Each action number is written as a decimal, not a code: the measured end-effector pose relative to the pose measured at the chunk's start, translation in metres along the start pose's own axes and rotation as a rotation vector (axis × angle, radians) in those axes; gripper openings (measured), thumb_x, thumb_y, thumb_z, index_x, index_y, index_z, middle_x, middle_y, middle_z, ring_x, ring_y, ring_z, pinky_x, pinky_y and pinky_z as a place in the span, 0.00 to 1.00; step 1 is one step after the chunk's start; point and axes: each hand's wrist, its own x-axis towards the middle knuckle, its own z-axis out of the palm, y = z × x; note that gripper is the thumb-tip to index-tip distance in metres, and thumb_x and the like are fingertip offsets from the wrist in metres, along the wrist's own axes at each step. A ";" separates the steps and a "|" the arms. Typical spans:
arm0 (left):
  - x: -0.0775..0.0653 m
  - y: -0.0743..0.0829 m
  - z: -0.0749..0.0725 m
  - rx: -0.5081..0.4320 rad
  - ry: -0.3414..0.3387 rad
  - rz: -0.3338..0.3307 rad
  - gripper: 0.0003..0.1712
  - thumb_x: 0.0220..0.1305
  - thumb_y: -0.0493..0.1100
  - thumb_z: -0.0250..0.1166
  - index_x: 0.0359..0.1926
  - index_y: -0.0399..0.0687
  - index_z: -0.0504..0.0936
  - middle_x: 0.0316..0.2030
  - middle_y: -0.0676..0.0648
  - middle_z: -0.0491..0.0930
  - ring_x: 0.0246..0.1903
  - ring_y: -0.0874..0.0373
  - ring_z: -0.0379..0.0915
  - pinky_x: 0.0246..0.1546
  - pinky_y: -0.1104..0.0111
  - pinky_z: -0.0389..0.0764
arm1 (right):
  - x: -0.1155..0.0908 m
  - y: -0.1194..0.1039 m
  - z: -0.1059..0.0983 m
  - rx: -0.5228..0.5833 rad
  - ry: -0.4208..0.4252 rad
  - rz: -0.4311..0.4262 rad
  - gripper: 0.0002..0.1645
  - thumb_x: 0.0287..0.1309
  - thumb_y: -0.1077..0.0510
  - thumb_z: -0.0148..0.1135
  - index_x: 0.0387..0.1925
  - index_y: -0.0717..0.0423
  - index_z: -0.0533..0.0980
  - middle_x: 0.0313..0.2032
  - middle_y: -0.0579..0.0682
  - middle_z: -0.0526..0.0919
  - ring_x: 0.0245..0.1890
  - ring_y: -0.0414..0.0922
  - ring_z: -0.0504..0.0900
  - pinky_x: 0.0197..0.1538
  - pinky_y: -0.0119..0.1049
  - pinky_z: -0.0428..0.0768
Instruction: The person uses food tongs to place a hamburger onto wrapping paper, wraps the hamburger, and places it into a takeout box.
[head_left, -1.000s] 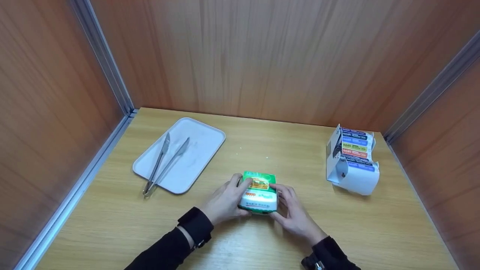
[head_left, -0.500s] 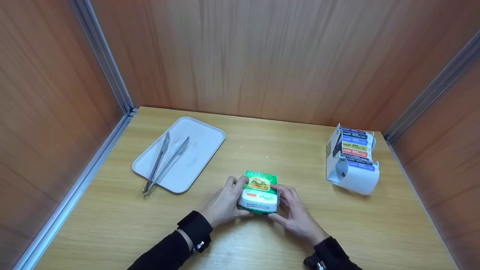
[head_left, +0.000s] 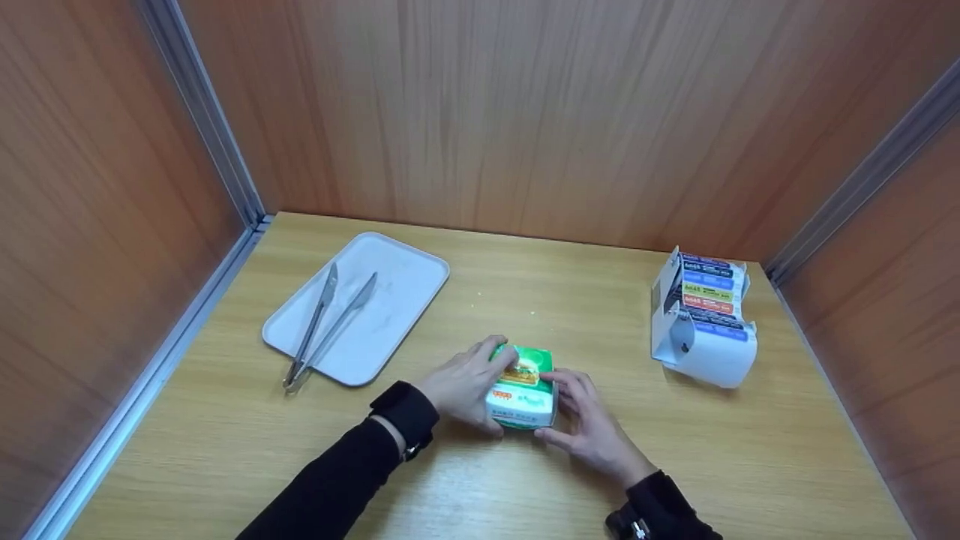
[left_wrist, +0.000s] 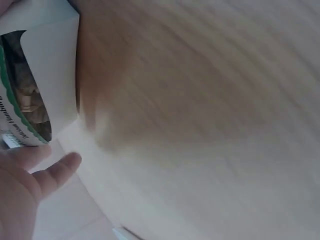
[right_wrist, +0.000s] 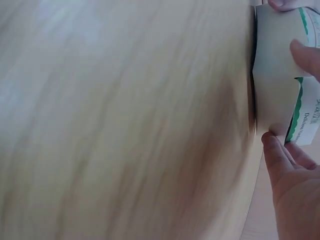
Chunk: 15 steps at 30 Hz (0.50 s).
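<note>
A green and white hamburger box (head_left: 521,405) with a burger picture on top sits on the table between both hands. My left hand (head_left: 461,386) lies at its left side, fingers bent over the top and thumb low by the front corner. The right hand (head_left: 589,424) grips the right side, with fingers at the top edge and thumb at the front. In the left wrist view, a gap in the side of the box (left_wrist: 52,70) shows something brown and crumpled inside. Fingertips of the right hand (right_wrist: 295,195) touch the pale side wall in the right wrist view.
A white tray (head_left: 409,277) lies at the left, with metal tongs (head_left: 319,315) resting on it, their joined end past its near edge. At the back right stands a white cardboard holder (head_left: 712,360) with coloured label strips. Wooden panels (head_left: 480,112) enclose the table.
My left hand has shifted right and a little forward, its fingers reaching further over the box top. The right hand and the box have barely moved.
</note>
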 end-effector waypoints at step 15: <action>-0.011 0.014 -0.023 -0.622 0.111 -0.233 0.56 0.43 0.63 0.88 0.63 0.63 0.59 0.65 0.50 0.65 0.63 0.52 0.68 0.62 0.54 0.76 | -0.007 -0.019 0.015 0.452 0.137 0.157 0.61 0.65 0.59 0.74 0.84 0.43 0.43 0.79 0.62 0.64 0.79 0.60 0.68 0.78 0.47 0.72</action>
